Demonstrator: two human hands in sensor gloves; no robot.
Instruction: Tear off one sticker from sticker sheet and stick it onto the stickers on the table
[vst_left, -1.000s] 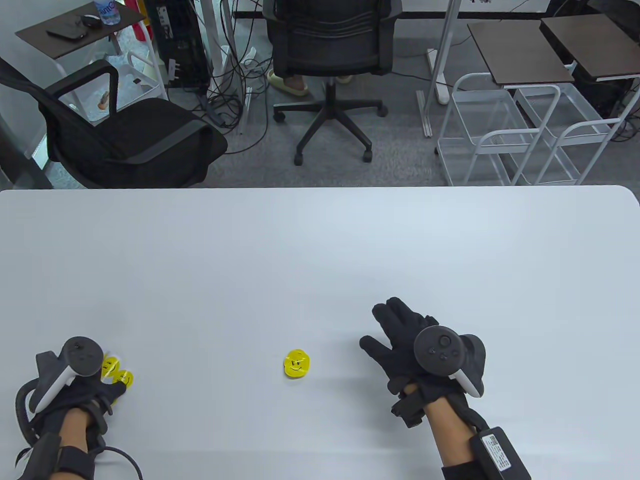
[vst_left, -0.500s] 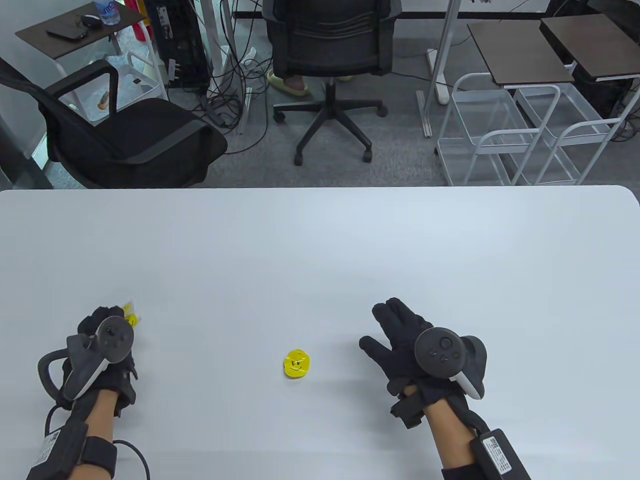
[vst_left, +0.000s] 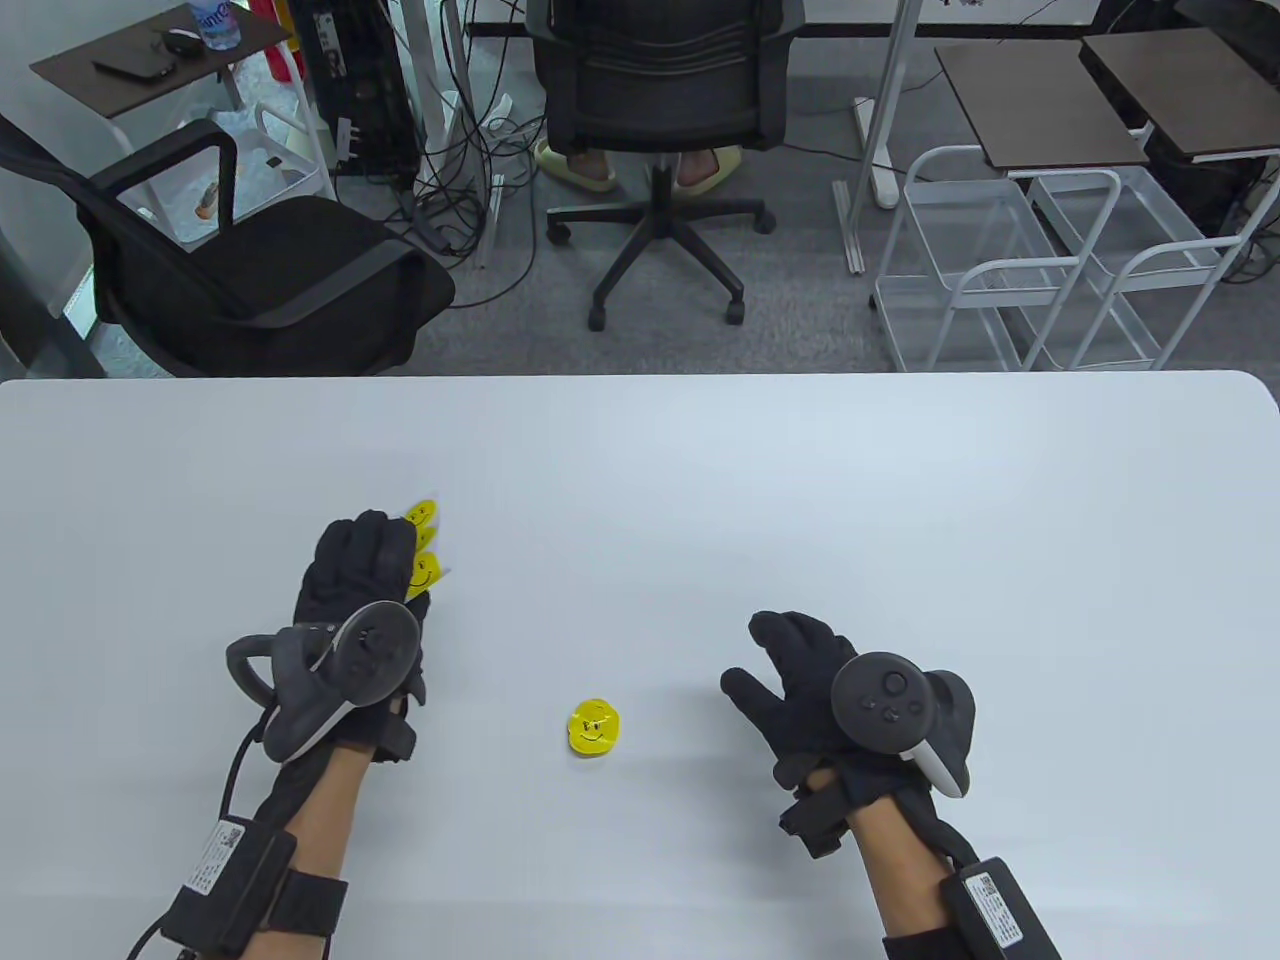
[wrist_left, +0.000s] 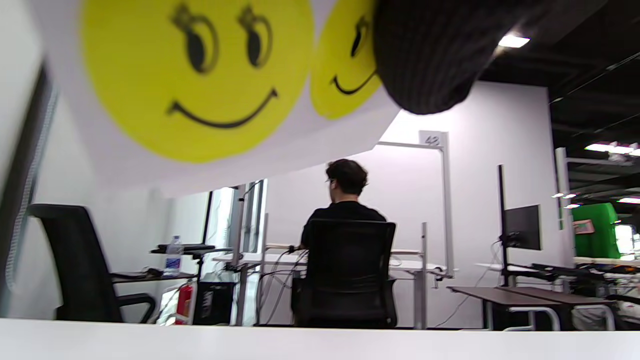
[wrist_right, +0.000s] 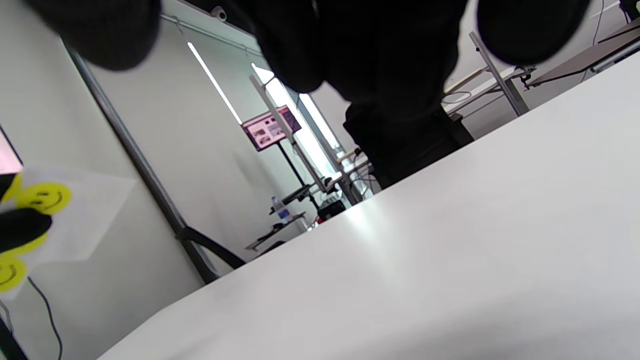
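My left hand (vst_left: 385, 560) holds a white sticker sheet (vst_left: 425, 545) with yellow smiley stickers above the table, left of centre. The left wrist view shows the sheet (wrist_left: 210, 125) close up, a gloved fingertip (wrist_left: 425, 55) over one smiley. A small pile of yellow smiley stickers (vst_left: 594, 728) lies on the white table (vst_left: 700, 480), between my two hands. My right hand (vst_left: 790, 665) rests to the pile's right, fingers relaxed and spread, holding nothing. In the right wrist view the sheet (wrist_right: 65, 220) shows at the far left.
Past the table's far edge stand black office chairs (vst_left: 260, 280), a person's feet in slippers (vst_left: 590, 170), white wire racks (vst_left: 1010, 270) and small brown side tables (vst_left: 1050, 100). A person sits at a desk in the left wrist view (wrist_left: 345, 220).
My left hand has carried the sticker sheet from the table's near left corner up and to the right, towards the middle. The right hand and the sticker pile have stayed put.
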